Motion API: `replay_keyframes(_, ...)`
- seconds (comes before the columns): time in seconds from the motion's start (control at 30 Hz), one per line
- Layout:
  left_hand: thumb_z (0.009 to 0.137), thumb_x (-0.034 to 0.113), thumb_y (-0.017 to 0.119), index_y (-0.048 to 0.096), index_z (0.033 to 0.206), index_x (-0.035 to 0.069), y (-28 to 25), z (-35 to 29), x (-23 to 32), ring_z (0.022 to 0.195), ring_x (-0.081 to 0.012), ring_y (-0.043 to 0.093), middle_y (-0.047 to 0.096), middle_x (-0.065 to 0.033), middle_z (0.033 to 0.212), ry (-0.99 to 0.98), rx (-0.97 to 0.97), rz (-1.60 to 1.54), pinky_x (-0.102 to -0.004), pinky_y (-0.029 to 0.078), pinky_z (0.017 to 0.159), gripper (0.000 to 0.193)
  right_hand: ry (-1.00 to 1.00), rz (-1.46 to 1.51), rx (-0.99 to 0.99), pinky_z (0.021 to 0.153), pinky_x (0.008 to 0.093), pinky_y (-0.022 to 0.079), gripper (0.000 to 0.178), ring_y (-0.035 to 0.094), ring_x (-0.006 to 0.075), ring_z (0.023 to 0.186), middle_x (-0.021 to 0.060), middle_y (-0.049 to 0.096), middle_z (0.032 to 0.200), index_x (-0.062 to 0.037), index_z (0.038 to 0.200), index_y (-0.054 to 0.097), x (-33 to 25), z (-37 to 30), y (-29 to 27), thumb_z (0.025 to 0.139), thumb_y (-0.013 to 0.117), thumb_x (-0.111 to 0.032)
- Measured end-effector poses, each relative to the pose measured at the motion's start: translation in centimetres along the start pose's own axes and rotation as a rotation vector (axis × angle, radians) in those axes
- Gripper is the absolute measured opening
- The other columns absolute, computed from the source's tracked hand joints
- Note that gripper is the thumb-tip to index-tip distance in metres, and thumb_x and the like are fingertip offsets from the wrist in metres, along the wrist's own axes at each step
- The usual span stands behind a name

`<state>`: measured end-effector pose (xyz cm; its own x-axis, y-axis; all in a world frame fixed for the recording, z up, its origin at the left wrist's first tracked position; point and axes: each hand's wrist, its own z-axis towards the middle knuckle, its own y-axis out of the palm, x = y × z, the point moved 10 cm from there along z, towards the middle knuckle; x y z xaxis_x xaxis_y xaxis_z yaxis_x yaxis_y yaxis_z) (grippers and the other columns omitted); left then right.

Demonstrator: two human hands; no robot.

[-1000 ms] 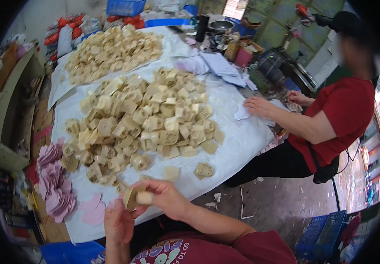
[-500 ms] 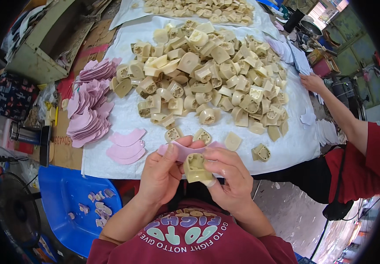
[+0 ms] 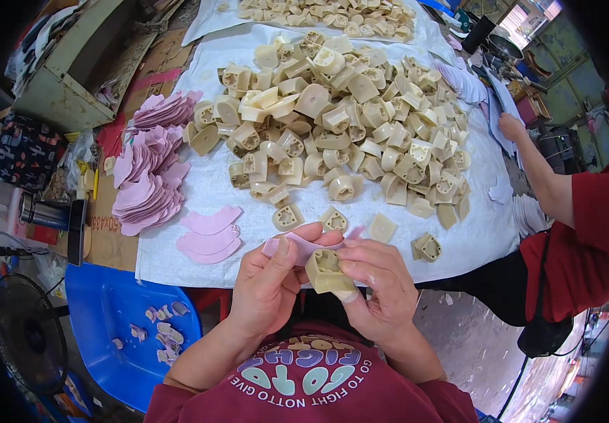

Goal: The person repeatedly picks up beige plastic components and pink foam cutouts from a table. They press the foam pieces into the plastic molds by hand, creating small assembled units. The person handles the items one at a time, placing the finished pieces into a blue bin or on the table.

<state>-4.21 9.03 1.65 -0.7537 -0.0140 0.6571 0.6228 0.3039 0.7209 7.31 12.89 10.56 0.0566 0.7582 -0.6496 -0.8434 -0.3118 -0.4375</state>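
Observation:
My left hand (image 3: 265, 278) pinches a curved pink sheet piece (image 3: 303, 248) between thumb and fingers. Closed around a beige plastic shoe heel (image 3: 325, 276), my right hand (image 3: 383, 285) has its hollow, ribbed end turned upward. The pink piece lies along the heel's far side, and the right fingers reach its right end; whether it sticks to the heel I cannot tell. Just beyond my hands, several single heels (image 3: 288, 216) rest on the white cloth (image 3: 248, 233). A large heap of beige heels (image 3: 339, 134) lies behind them. Loose pink pieces (image 3: 209, 240) are left of my hands.
Stacks of pink pieces (image 3: 150, 158) line the table's left side. Below stands a blue tub (image 3: 100, 359) with scraps, beside a black fan (image 3: 28, 324). At right, another person's hand (image 3: 510, 128) touches pale sheets (image 3: 500, 106). More beige parts (image 3: 332, 15) lie at the back.
Both hands, with the heel and the pink piece, appear slightly further right, as does the whole scene. The other person's hand has shifted on the pale sheets.

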Motion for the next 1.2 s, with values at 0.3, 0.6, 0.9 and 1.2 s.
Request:
replay_keyframes(0.3,0.093,0.014,0.058,0.065,0.108,-0.006,-1.7,0.5,1.2,0.098,-0.0184,0.064,0.067,-0.0166,0.108,0.099,0.093,0.427,-0.0322,0.049,0.089,0.025,-0.1,-0.315,-0.093,0.077,0.039,0.039,0.031,0.057,0.0249,0.088,0.0053,0.061,0.091,-0.0056,0.089,0.062,-0.3,0.9,0.1,0.06,0.071,-0.007)
replay_keyframes(0.6,0.093,0.019,0.06,0.066,0.107,-0.004,-2.3,0.6,-0.9,0.094,-0.0172,0.065,0.068,-0.0127,0.104,-0.164,0.108,0.253,-0.0319,0.051,0.086,0.028,-0.001,-0.383,-0.233,0.076,0.0388,0.036,0.028,0.054,0.025,0.083,0.0045,0.059,0.085,-0.0072,0.087,0.059,0.0,1.4,0.9,0.062,0.072,-0.009)
replay_keyframes(0.9,0.094,0.019,0.058,0.055,0.126,-0.001,-1.0,0.5,-1.6,0.112,-0.0177,0.057,0.06,-0.0121,0.123,-0.082,-0.033,0.166,-0.0363,0.046,0.098,0.037,0.064,-0.211,-0.091,0.074,0.0377,0.037,0.027,0.054,0.0251,0.082,0.0057,0.06,0.083,-0.0087,0.088,0.06,2.0,1.0,-0.5,0.065,0.074,-0.008)
replay_keyframes(1.2,0.093,0.01,0.053,0.05,0.129,-0.004,-0.8,0.0,0.4,0.114,-0.0275,0.057,0.057,-0.0231,0.123,0.316,-0.046,0.572,-0.0401,0.047,0.098,0.039,0.163,-0.059,-0.022,0.078,0.0346,0.041,0.027,0.056,0.0237,0.084,0.0046,0.064,0.087,-0.0081,0.09,0.062,3.2,0.2,-0.1,0.066,0.075,-0.004)
